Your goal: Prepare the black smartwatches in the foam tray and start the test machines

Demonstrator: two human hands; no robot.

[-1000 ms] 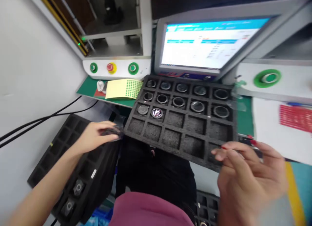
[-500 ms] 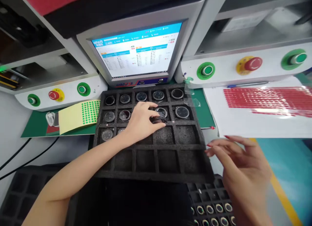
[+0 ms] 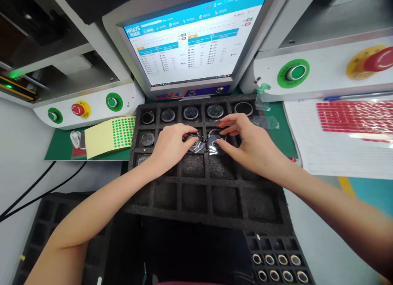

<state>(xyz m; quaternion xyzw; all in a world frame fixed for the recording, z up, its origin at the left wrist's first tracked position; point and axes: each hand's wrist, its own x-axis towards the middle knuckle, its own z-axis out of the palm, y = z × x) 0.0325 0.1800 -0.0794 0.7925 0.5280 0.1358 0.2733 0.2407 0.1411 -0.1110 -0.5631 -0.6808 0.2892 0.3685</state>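
1. In the left hand [image 3: 170, 148], narrowed between thumb and fingers: a round watch-like piece [image 3: 197, 147], tilted, with clear film about it, at the third cell from the left in the second row from the screen.
2. At the right hand [image 3: 254, 143], curved, thumb somewhat apart from the fingertips: a second watch-like piece [image 3: 215, 144], dark, with a square of clear film, at the fourth cell of that row. Cannot tell firm grip from light touch.
3. Just beside each other, both pieces; cannot tell resting in the cells from held slightly above.
4. Beneath both hands: a black foam tray [image 3: 208, 218] with square cells, four rows of five.
5. Along its far row: five dark discs [image 3: 190, 113], one per cell. At the left end of the second row, another disc [image 3: 147, 139].
6. Left of the tray, on a green work surface [image 3: 58, 150]: a yellow sheet [image 3: 98, 141] with green dots, near a white cable [image 3: 74, 138].
7. Right of the tray: clear film scraps [image 3: 270, 122]; farther out, white paper [image 3: 307, 156] with red strips [image 3: 353, 119] and a blue pen [image 3: 356, 97].
8. Behind the tray: a lit screen [image 3: 196, 43], between panels with green-ringed buttons [image 3: 296, 73].
9. Nearer the body, at the lower right: a smaller-celled tray [image 3: 285, 240] with ring-shaped pieces [image 3: 282, 259].
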